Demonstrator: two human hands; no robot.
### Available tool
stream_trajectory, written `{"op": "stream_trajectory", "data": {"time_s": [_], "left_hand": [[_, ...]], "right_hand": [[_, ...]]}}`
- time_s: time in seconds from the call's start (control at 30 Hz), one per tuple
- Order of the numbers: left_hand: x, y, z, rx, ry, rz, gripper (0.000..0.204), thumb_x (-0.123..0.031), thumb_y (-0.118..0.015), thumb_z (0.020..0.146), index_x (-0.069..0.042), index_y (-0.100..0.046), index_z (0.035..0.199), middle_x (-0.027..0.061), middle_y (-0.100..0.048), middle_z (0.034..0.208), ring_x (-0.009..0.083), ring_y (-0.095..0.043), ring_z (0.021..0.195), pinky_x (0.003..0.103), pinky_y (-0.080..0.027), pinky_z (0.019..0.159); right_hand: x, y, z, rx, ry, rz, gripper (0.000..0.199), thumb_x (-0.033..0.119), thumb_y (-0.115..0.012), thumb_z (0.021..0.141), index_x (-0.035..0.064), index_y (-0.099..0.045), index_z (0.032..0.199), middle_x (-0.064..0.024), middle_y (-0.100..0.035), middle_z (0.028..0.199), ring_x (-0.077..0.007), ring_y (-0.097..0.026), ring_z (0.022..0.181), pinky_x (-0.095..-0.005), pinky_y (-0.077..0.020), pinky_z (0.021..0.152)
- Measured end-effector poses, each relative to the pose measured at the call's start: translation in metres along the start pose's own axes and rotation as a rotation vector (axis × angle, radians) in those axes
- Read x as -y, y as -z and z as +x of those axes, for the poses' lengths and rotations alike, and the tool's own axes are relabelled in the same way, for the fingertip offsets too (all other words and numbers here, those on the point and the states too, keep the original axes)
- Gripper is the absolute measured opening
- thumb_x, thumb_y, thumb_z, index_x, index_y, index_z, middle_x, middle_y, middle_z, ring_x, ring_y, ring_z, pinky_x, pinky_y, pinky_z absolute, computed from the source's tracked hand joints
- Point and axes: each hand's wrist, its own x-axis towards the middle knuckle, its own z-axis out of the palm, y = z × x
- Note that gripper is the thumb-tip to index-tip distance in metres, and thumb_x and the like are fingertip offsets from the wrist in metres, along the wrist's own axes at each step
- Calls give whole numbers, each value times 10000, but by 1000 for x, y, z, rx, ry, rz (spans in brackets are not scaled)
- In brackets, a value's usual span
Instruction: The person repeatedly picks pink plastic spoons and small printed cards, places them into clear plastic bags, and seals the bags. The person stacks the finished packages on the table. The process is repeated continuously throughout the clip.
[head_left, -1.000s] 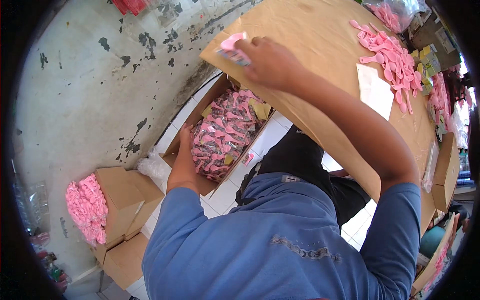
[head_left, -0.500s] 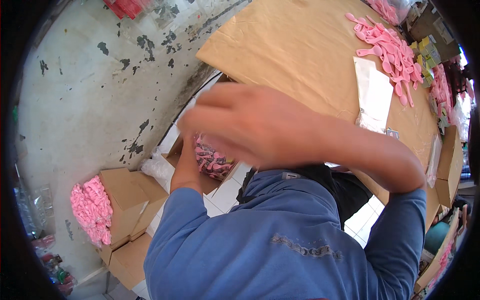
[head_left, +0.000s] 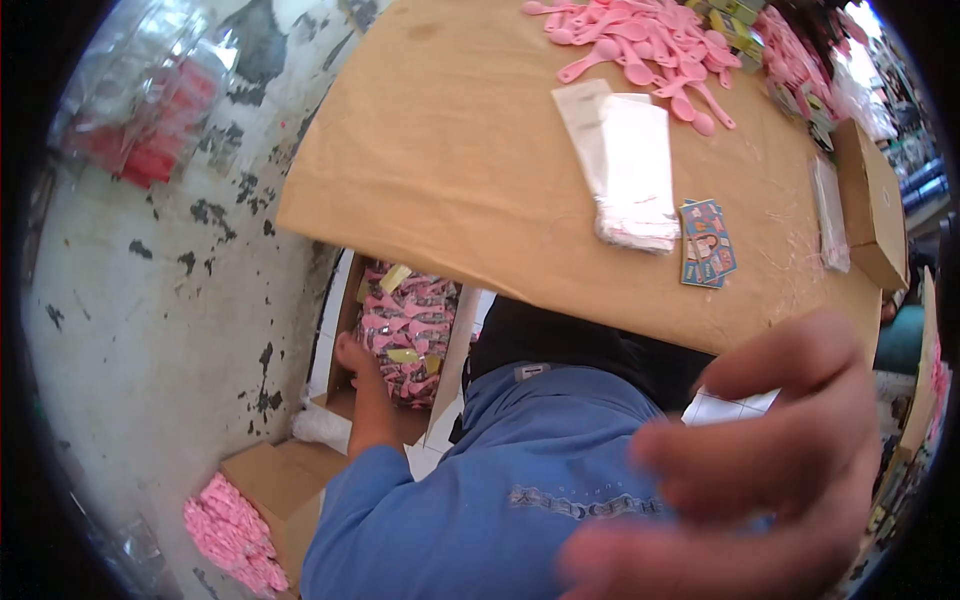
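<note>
Pink packets fill the open cardboard box [head_left: 405, 335] that stands on the floor just below the near edge of the table [head_left: 440, 190], and our left hand [head_left: 355, 355] rests on the box's left wall, fingers curled over the rim against the packets. We cannot tell whether it grips one of them. Our blue sleeve [head_left: 400, 500] runs down from that hand toward the lower edge of the view.

Our right hand [head_left: 760, 470] is close to the camera at the lower right, blurred, its fingers spread apart and holding nothing that we can see. Behind it shows a bit of white tiled floor [head_left: 730, 408].

On the brown paper-covered table, near the right part of the near edge, lies a small stack of printed cards [head_left: 708, 243], and just beside them to the left a pile of clear empty bags [head_left: 628, 165]. Toward the far edge lies a heap of loose pink spoons [head_left: 650, 45]. At the right edge a closed cardboard box [head_left: 872, 205] sits with a flat clear bag [head_left: 830, 212] beside it.

Down on the floor at the lower left, another cardboard box [head_left: 275, 480] stands open with more pink pieces [head_left: 232, 535] spilling out. A worn grey wall [head_left: 150, 300] with flaking paint fills the left side.
</note>
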Motion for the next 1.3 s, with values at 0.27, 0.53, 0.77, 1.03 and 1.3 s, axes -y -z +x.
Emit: {"op": "stream_trajectory", "data": {"time_s": [0.27,0.53,0.77,1.03,1.3], "left_hand": [[-156,-49,-34,-313,-466,211,440,-338,-475,1055,28,-604,848,103,-550,690,254,-513,658,402,-461,641],[-373,-158,-257,409,-1029,-289,360,-275,-455,1097,17,-590,936,12,-459,725,107,-419,659,253,-341,595],[-363,-230,-392,1177,-963,457,227,-203,-612,1044,7,-662,975,2,-613,842,89,-500,755,251,-421,681],[-344,-268,-435,1222,-842,797,262,-222,-741,959,-3,-630,867,-20,-565,724,73,-456,653,240,-410,604],[-329,-270,-418,1285,-397,326,172,-134,-748,951,23,-685,919,-31,-607,786,44,-498,699,223,-419,631]], "right_hand": [[-105,15,-133,27,-379,116,322,320,-735,906,68,-619,745,-63,-497,658,-299,-509,594,-413,-376,538],[-119,-19,-165,-332,-638,-209,213,105,-680,942,1,-676,1128,-164,-679,993,-304,-608,863,-406,-496,760],[-128,-46,-167,-415,-1103,-434,414,312,-777,885,2,-651,1129,-133,-612,981,-321,-592,951,-422,-492,811],[-141,-52,-162,-352,-1130,-405,473,359,-812,845,30,-589,1101,-138,-630,1016,-333,-601,992,-436,-495,807],[-148,-49,-175,-505,-1190,-166,279,246,-768,907,23,-609,962,-147,-640,879,-327,-627,737,-424,-484,661]]}}
